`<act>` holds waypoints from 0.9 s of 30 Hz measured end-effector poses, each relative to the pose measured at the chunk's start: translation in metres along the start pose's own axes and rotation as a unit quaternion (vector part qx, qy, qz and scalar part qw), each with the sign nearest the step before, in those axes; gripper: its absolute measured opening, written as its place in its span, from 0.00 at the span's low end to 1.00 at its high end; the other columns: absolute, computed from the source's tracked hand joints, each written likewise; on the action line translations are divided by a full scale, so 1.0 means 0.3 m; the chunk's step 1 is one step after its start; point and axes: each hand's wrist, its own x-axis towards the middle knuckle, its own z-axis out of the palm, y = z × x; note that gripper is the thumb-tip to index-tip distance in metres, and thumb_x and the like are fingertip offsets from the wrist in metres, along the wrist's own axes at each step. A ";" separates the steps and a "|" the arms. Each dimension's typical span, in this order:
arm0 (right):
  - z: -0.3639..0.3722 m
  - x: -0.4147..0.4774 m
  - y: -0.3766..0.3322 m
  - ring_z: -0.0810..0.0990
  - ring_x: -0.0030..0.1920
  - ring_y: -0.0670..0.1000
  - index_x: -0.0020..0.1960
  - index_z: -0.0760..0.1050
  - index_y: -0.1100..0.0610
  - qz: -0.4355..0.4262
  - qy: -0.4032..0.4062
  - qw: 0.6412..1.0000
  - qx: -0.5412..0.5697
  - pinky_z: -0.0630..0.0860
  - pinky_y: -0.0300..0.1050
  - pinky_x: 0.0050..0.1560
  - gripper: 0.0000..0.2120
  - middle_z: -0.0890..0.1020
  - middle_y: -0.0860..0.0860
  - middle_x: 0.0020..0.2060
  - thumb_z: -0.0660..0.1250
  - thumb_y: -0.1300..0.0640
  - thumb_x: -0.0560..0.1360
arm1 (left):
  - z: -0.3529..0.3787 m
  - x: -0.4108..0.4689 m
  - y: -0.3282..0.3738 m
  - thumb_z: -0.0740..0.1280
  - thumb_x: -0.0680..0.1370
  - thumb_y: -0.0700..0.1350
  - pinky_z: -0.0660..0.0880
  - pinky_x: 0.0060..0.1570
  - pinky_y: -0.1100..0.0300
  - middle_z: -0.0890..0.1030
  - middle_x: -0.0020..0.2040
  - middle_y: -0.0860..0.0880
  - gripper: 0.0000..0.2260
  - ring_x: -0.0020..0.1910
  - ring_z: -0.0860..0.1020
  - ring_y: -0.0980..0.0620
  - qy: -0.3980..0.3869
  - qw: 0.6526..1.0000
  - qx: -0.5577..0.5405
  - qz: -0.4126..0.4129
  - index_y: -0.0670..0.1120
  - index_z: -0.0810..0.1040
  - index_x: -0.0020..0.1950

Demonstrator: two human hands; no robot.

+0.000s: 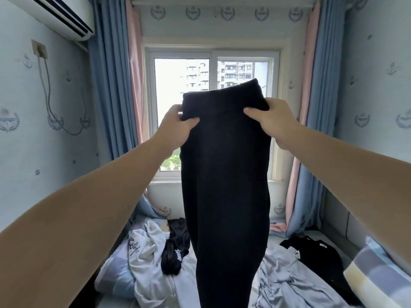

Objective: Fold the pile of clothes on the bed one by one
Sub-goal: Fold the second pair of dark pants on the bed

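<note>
Dark trousers: a pair of dark trousers point(224, 174) hangs in the air in front of the window point(213, 70), waistband up, the legs together and dropping straight down past the bottom of the view.
Left hand: the left hand point(175, 125) pinches the left end of the waistband, thumb pressed on the near side of the cloth, fingers hidden behind it.
Right hand: the right hand point(273, 121) grips the right end of the waistband the same way, thumb in front, fingers wrapped behind.
Arms: both are stretched forward and raised, bare to the elbow.
Bed: the bed point(289, 283) lies below, covered in a rumpled pale blue sheet.
Left of the trousers: a white top with black lettering point(144, 247) lies crumpled, with a black garment point(175, 247) just beside it.
Right of the trousers: a black T-shirt point(320, 252) lies spread on the sheet, near a striped pillow point(378, 272).
Wall: an air conditioner point(60, 14) sits high at the left.
</note>
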 end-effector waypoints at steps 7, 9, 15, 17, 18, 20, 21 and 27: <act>-0.096 -0.154 -0.038 0.82 0.48 0.47 0.58 0.77 0.55 0.036 0.017 0.999 0.009 0.79 0.41 0.47 0.13 0.83 0.47 0.49 0.74 0.53 0.76 | 0.044 -0.181 0.080 0.69 0.81 0.45 0.75 0.32 0.73 0.82 0.51 0.56 0.10 0.41 0.82 0.63 -0.020 0.999 -0.003 -0.032 0.51 0.72 0.60; -0.101 -0.178 -0.020 0.83 0.46 0.45 0.54 0.78 0.53 0.047 0.015 0.999 0.009 0.78 0.39 0.44 0.09 0.83 0.46 0.47 0.74 0.53 0.76 | 0.054 -0.205 0.064 0.69 0.81 0.45 0.77 0.34 0.71 0.83 0.52 0.54 0.11 0.44 0.83 0.60 -0.029 0.998 -0.008 -0.047 0.50 0.73 0.62; -0.061 -0.193 0.115 0.83 0.42 0.41 0.53 0.77 0.49 0.091 0.005 0.996 -0.003 0.75 0.29 0.32 0.08 0.83 0.42 0.45 0.73 0.51 0.76 | 0.088 -0.212 -0.102 0.69 0.81 0.47 0.77 0.32 0.71 0.83 0.50 0.54 0.13 0.40 0.84 0.63 -0.042 0.995 -0.008 -0.087 0.50 0.72 0.64; -0.028 -0.174 0.192 0.83 0.40 0.39 0.54 0.77 0.49 0.106 0.001 0.994 -0.011 0.75 0.28 0.31 0.09 0.84 0.42 0.45 0.73 0.50 0.76 | 0.104 -0.192 -0.196 0.70 0.80 0.48 0.77 0.33 0.71 0.84 0.51 0.54 0.14 0.41 0.84 0.62 -0.043 0.994 -0.010 -0.103 0.50 0.72 0.64; -0.008 -0.160 0.236 0.83 0.39 0.39 0.54 0.77 0.49 0.113 0.000 0.993 -0.015 0.75 0.28 0.31 0.09 0.84 0.42 0.45 0.73 0.50 0.76 | 0.112 -0.176 -0.250 0.70 0.80 0.48 0.78 0.34 0.69 0.84 0.52 0.53 0.15 0.42 0.84 0.60 -0.042 0.993 -0.013 -0.113 0.50 0.72 0.64; 0.039 -0.124 0.342 0.84 0.37 0.38 0.50 0.78 0.49 0.128 -0.002 0.991 -0.022 0.76 0.29 0.31 0.06 0.85 0.42 0.44 0.73 0.50 0.76 | 0.134 -0.137 -0.371 0.70 0.80 0.47 0.79 0.37 0.66 0.85 0.52 0.51 0.14 0.44 0.85 0.56 -0.043 0.990 -0.024 -0.135 0.50 0.72 0.64; 0.067 -0.102 0.405 0.84 0.37 0.38 0.48 0.78 0.48 0.135 -0.004 0.990 -0.028 0.76 0.30 0.32 0.05 0.85 0.43 0.43 0.73 0.50 0.75 | 0.148 -0.113 -0.443 0.70 0.80 0.47 0.80 0.39 0.64 0.85 0.53 0.51 0.14 0.45 0.85 0.55 -0.043 0.988 -0.030 -0.147 0.49 0.72 0.64; 0.300 0.037 0.966 0.84 0.43 0.42 0.49 0.79 0.48 0.205 -0.032 0.975 -0.082 0.77 0.34 0.38 0.05 0.85 0.43 0.44 0.73 0.49 0.76 | 0.263 0.023 -1.062 0.70 0.80 0.43 0.80 0.42 0.64 0.84 0.51 0.52 0.08 0.49 0.84 0.54 -0.045 0.975 -0.027 -0.218 0.48 0.74 0.58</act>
